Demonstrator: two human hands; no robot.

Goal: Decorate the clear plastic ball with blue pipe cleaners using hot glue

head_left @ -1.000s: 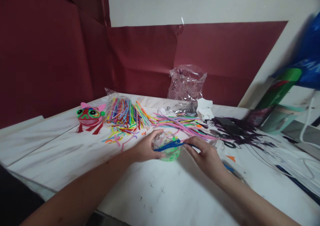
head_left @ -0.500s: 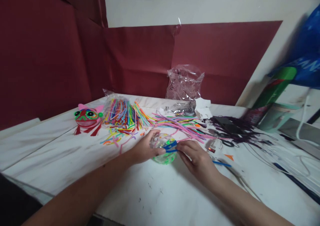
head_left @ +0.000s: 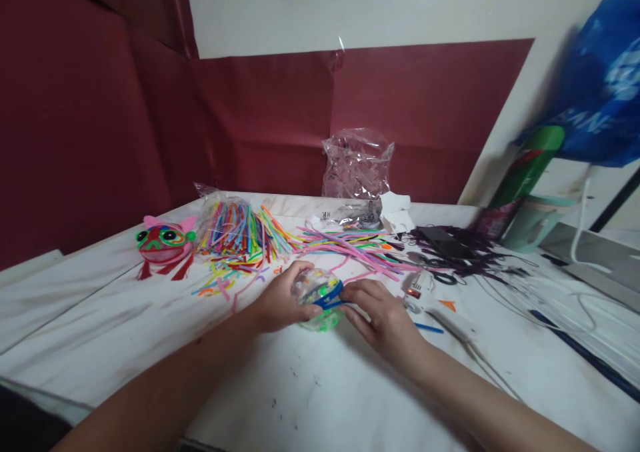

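My left hand (head_left: pixel 280 299) is wrapped round a clear ball (head_left: pixel 315 292) with bright green and coloured bits, resting on the white table (head_left: pixel 100 332). My right hand (head_left: pixel 380 315) pinches a blue pipe cleaner (head_left: pixel 333 297) that lies bent across the ball's right side. Both hands meet at the ball, near the table's middle.
A pile of coloured pipe cleaners (head_left: pixel 240 229) lies behind the hands, with a red frog-like craft figure (head_left: pixel 165 245) to its left. A crumpled clear bag (head_left: pixel 357 165) stands at the back. Dark purple strands (head_left: pixel 460 245), cables and a blue bag (head_left: pixel 595 92) fill the right side.
The blue pipe cleaner, first sticking out straight to the right, is now bent tight round the ball. My right hand has moved closer to the ball. The view has shifted right.
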